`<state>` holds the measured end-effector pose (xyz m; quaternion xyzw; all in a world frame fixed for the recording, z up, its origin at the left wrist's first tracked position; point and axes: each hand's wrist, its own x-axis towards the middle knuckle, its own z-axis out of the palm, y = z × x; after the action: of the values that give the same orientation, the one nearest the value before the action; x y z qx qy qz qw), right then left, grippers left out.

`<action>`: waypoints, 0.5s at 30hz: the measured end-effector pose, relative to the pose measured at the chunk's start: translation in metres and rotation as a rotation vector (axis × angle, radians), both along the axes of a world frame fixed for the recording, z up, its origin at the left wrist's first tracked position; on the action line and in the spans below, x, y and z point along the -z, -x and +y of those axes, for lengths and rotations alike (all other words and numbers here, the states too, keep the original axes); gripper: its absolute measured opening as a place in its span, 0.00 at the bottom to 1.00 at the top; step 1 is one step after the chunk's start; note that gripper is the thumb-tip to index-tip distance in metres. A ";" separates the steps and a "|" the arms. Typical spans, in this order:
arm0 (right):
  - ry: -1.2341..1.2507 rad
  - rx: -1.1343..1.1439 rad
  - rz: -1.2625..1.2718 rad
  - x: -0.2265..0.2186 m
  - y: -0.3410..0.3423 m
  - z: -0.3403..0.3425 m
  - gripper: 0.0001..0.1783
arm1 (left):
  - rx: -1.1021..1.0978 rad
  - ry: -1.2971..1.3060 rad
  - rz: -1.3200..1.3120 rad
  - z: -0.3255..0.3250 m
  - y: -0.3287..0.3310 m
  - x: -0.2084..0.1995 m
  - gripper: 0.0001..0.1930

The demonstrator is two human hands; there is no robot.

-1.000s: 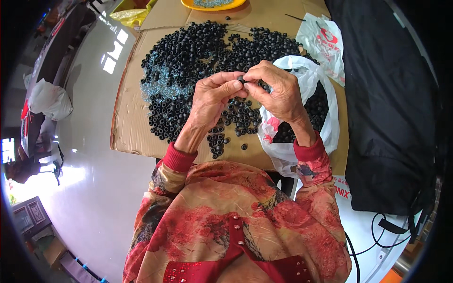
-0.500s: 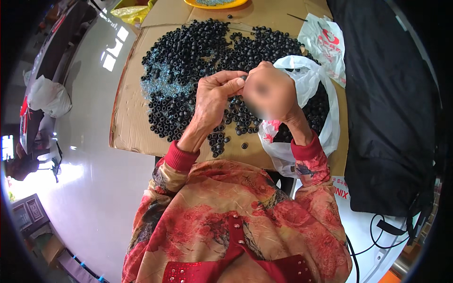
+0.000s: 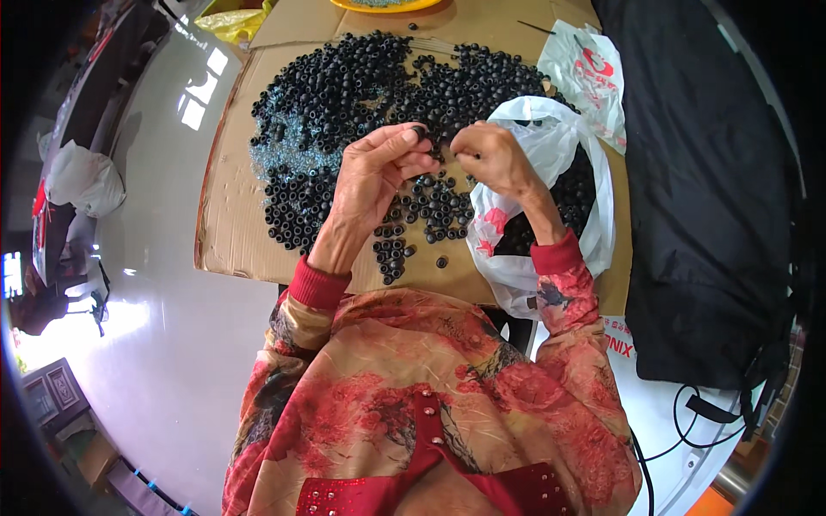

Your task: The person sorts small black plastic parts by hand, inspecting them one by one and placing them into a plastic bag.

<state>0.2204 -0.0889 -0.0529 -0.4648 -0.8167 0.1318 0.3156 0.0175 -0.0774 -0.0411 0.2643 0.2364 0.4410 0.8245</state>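
Observation:
Between the thumb and forefinger of my left hand is a round black bead. My right hand is just to its right, fingers curled and pinched together; whatever they grip is too small or hidden to make out. A gap separates the two hands. Below and beyond them, many loose black beads with holes spread over a cardboard sheet. Tiny clear bluish beads lie among them on the left. Under my right wrist, a white plastic bag stands open with more black beads in it.
An orange-yellow dish with small bluish beads sits at the far edge. A flattened white bag is at the far right of the cardboard, beside a large black cloth bag. Yellow plastic lies at far left.
My hands have moved apart: the left slightly left with the black bead at its fingertips, the right turned, its pinched fingers now facing left.

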 end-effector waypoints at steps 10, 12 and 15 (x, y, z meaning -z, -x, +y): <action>0.101 -0.014 -0.466 0.022 -0.004 -0.010 0.05 | -0.054 0.065 0.062 0.005 0.022 0.023 0.09; 0.096 -0.023 -0.498 0.042 -0.012 -0.012 0.06 | -0.066 0.065 0.070 0.006 0.020 0.025 0.09; 0.115 -0.032 -0.518 0.046 -0.010 -0.013 0.06 | -0.060 0.071 0.073 0.007 0.019 0.026 0.10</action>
<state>0.2300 -0.1022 -0.0987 -0.4874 -0.8686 0.0597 0.0669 -0.0013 -0.0700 -0.0673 0.2435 0.2895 0.4470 0.8106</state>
